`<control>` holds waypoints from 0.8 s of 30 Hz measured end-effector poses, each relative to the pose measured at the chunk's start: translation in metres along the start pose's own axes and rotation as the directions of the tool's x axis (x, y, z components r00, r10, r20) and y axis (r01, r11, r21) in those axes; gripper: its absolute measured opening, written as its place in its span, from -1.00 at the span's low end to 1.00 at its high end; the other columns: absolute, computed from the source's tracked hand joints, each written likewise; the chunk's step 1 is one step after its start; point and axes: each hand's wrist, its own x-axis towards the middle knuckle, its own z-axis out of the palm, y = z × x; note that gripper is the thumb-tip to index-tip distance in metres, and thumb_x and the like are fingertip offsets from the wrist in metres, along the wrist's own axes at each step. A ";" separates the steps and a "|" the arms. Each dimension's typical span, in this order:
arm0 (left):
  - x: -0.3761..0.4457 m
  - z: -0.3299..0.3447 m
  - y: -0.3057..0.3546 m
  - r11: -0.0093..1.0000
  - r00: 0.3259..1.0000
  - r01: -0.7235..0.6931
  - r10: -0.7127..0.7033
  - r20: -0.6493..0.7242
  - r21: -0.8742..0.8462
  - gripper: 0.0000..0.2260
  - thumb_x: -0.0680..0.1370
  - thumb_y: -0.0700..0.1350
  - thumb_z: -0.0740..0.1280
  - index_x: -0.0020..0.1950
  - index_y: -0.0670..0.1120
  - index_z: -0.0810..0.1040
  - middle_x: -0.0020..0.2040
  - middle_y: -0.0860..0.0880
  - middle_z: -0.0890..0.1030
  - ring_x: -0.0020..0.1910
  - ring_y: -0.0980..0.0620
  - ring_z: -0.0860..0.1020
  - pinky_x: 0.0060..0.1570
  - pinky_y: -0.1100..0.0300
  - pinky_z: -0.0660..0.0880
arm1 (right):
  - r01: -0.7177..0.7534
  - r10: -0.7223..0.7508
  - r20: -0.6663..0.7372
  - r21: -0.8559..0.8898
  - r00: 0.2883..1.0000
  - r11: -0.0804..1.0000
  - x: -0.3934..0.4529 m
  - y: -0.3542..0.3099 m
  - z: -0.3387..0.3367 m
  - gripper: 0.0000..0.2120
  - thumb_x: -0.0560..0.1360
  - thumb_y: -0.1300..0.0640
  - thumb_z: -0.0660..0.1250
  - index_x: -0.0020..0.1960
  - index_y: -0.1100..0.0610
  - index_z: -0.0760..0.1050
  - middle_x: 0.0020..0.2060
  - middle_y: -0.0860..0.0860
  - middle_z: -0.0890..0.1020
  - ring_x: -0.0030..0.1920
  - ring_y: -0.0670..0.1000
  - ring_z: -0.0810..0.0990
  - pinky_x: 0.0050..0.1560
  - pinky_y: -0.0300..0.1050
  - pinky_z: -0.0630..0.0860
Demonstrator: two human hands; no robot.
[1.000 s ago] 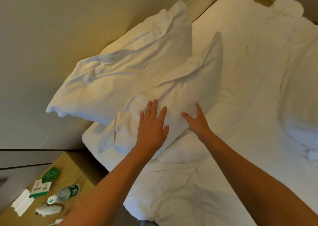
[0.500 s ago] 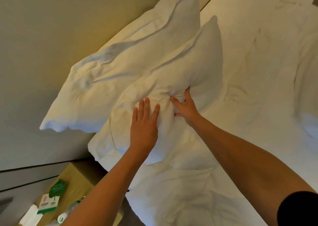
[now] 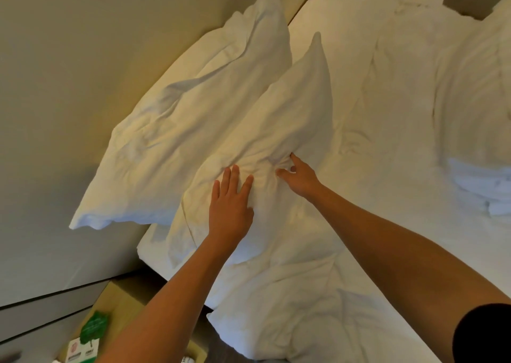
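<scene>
Head: pillow [image 3: 279,130] long axis diag, up-right.

1. The front pillow [image 3: 290,119] and the back pillow [image 3: 193,114] are shown in plain white.
2. The sheet [image 3: 387,108] is likewise white.
3. The wall [image 3: 83,58] is rendered beige.
4. The card [image 3: 94,328] is seen as green, possibly leaf-patterned.
5. The sleeve [image 3: 484,335] is shown black.

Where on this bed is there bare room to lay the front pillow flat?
The smooth sheet between the front pillow and the bunched duvet at the right is free. Crowded: the back pillow fills the wall side, rumpled bedding covers the near edge, and the nightstand holds a green leaflet and a white card.
</scene>
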 end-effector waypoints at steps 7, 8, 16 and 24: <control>-0.007 -0.026 0.029 0.967 0.996 0.078 -0.064 0.063 -0.241 -0.47 0.63 0.12 0.29 0.57 -0.04 0.34 0.63 -0.18 0.23 0.63 -0.19 0.13 0.58 -0.15 0.13 | 0.019 -0.009 0.053 -0.188 0.999 0.982 -0.067 0.036 -0.042 -0.46 0.63 -0.15 0.34 0.54 0.02 0.37 0.30 0.15 0.61 0.27 0.15 0.60 0.29 0.04 0.52; -0.010 -0.030 0.037 0.957 0.995 0.081 -0.064 0.070 -0.277 -0.48 0.64 0.11 0.29 0.55 -0.04 0.36 0.60 -0.18 0.29 0.61 -0.19 0.19 0.56 -0.14 0.19 | 0.014 -0.005 0.046 -0.209 0.999 0.978 -0.081 0.045 -0.050 -0.47 0.63 -0.16 0.33 0.52 0.01 0.39 0.29 0.14 0.62 0.25 0.14 0.60 0.27 0.03 0.53; -0.070 -0.029 0.159 0.836 0.964 0.029 0.122 0.237 -0.549 -0.67 0.64 0.05 0.33 0.35 -0.06 0.55 0.29 -0.11 0.58 0.27 -0.08 0.55 0.21 0.08 0.45 | -0.155 0.147 -0.148 -0.040 0.978 0.987 -0.252 0.163 -0.101 -0.59 0.62 -0.18 0.34 0.37 0.01 0.53 0.20 0.07 0.67 0.09 0.05 0.62 0.10 -0.09 0.51; -0.230 0.025 0.330 0.779 0.755 -0.142 0.484 0.442 -0.610 -0.81 0.63 -0.02 0.35 0.15 -0.10 0.65 0.02 -0.03 0.68 0.02 -0.03 0.62 -0.02 0.20 0.40 | -0.361 0.528 -0.417 0.416 0.740 0.835 -0.507 0.335 -0.064 -0.75 0.63 -0.04 0.38 0.22 0.06 0.61 0.10 0.02 0.68 0.14 0.06 0.64 0.10 -0.15 0.47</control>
